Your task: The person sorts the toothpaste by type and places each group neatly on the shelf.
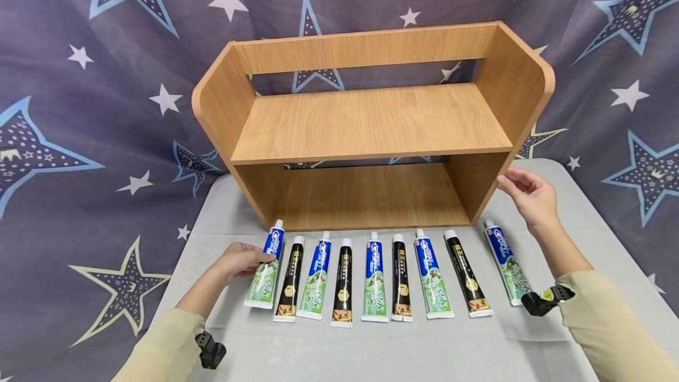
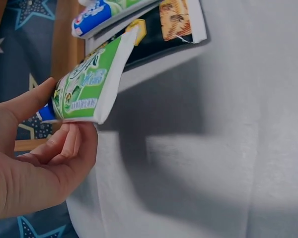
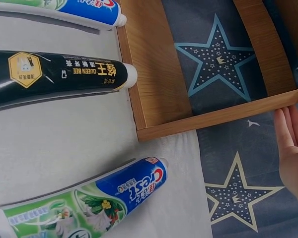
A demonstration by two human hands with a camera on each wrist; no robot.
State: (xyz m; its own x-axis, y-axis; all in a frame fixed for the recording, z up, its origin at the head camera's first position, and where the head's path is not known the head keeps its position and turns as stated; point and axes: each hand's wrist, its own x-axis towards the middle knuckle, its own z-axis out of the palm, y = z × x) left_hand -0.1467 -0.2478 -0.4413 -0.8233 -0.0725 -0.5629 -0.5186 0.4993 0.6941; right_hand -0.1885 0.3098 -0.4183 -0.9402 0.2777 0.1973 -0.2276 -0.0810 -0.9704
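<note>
My left hand (image 1: 240, 261) pinches a blue-and-green Crest toothpaste tube (image 1: 264, 279) at the left end of a row of tubes. In the left wrist view, the thumb lies along one edge of this tube (image 2: 87, 82) and curled fingers sit beneath; its crimped end is raised off the cloth. My right hand (image 1: 536, 200) touches the right side panel of a wooden shelf (image 1: 371, 125) from outside. The right wrist view has its fingers (image 3: 286, 131) fairly straight against the panel; part of this hand is cut off. Nearest to it lies another Crest tube (image 1: 507, 264).
Between the end tubes, black Queen Bee toothpaste tubes (image 1: 343, 285) alternate with Crest tubes (image 1: 375, 282), caps towards the shelf. A light grey cloth (image 1: 329, 352) covers the table. Star-patterned curtains (image 1: 63, 205) hang behind and at both sides.
</note>
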